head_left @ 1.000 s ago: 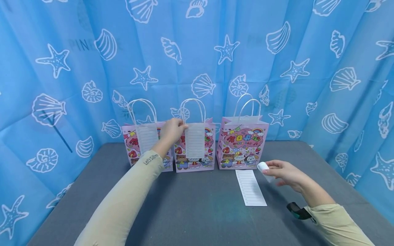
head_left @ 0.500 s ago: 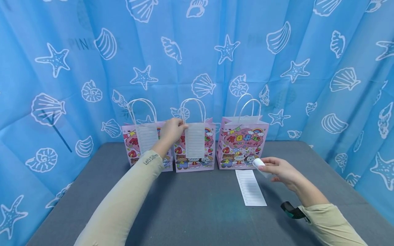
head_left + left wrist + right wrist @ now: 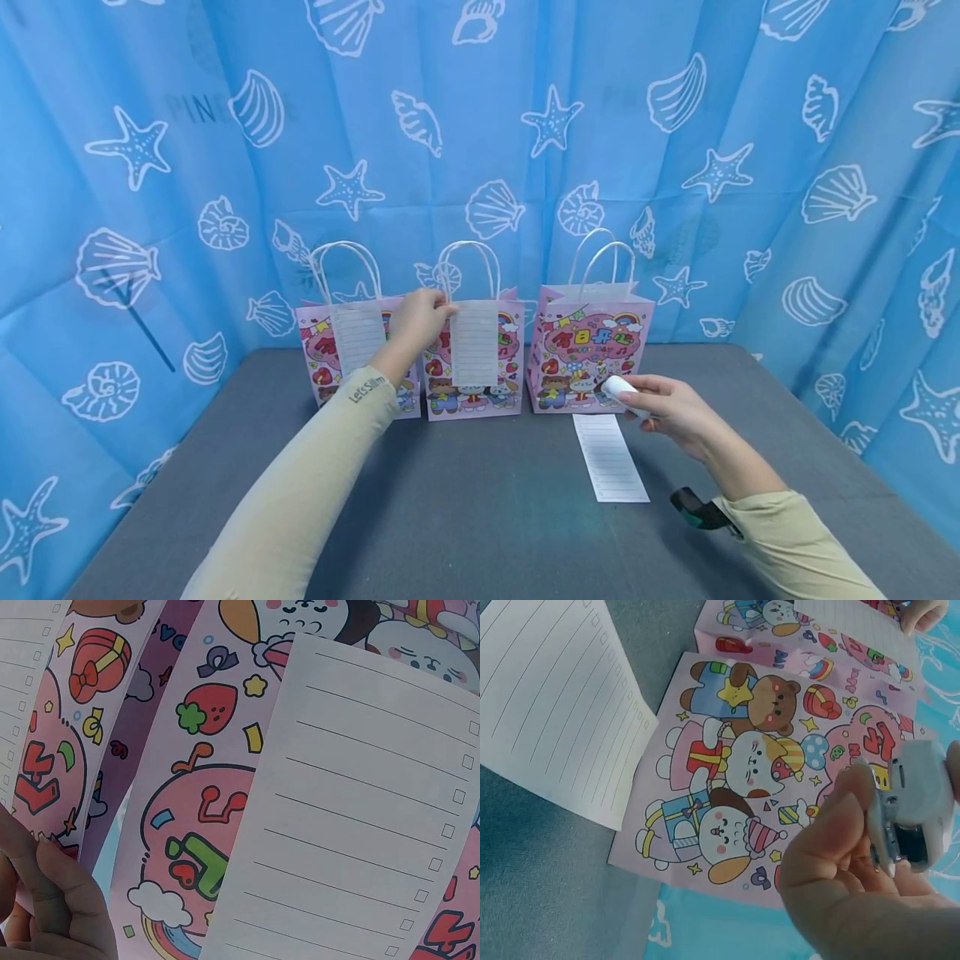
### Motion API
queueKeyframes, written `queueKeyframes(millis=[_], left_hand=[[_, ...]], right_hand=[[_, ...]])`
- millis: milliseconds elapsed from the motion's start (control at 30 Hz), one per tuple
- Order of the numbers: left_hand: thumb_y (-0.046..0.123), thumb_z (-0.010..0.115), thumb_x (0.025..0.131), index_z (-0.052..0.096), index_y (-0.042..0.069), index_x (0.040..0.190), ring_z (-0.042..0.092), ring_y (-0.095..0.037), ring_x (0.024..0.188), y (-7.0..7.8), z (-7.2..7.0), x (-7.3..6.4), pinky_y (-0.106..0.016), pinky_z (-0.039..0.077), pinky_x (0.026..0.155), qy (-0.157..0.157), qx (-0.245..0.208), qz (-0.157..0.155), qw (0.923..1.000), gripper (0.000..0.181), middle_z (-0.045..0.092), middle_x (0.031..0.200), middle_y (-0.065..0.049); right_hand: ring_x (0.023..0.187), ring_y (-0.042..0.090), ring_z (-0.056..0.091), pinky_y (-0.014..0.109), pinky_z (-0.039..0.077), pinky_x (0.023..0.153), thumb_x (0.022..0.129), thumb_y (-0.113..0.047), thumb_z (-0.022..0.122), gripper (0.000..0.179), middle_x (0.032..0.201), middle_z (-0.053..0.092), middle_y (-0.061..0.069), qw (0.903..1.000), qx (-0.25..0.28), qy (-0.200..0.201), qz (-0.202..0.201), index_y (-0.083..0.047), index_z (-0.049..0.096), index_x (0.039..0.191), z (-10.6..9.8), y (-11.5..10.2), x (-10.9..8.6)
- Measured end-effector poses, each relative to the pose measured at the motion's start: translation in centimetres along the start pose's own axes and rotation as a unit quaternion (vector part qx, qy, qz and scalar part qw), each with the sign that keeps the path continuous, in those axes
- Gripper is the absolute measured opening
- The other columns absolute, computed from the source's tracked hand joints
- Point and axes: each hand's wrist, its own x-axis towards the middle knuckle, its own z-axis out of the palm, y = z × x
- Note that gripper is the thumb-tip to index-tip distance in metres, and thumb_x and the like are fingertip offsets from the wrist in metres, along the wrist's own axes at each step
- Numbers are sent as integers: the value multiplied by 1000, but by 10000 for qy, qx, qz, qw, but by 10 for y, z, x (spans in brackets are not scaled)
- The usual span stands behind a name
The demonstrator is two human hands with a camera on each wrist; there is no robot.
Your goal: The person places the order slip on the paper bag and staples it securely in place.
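Three pink cartoon gift bags stand in a row. My left hand pinches the upper left edge of the middle bag, at the corner of the lined checklist sheet on its front. In the left wrist view, the fingers press along that bag's edge. My right hand grips a small white stapler in front of the right bag; its metal jaw side shows in the right wrist view. Below the stapler, another checklist sheet lies on the table.
The left bag carries its own checklist sheet. All three bags have white looped handles. A blue shell-print curtain hangs close behind them. The grey table extends toward me.
My right hand has moved left and slightly up with the stapler, which now overlaps the right bag's lower corner. The left hand stays at the middle bag.
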Motion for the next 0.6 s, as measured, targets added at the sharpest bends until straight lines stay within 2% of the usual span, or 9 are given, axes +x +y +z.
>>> queueKeyframes(millis=[300,600], left_hand=[[33,57,99,56,9,77,56,-15,53,0,0,0,-27,37,52,-44,-38,-8,10000,32,53,68,-3],[33,57,99,58,10,80,56,-14,52,0,0,-1,-27,37,53,40,-5,18,10000,30,55,69,-4]], right_hand=[[85,13,53,27,46,69,98,-23,59,65,119,54,14,9998,195,47,-42,12,30,144,8,-6,3],[94,12,52,24,47,76,95,-14,62,64,118,51,11,9958,887,184,-122,13,29,143,16,-14,7]])
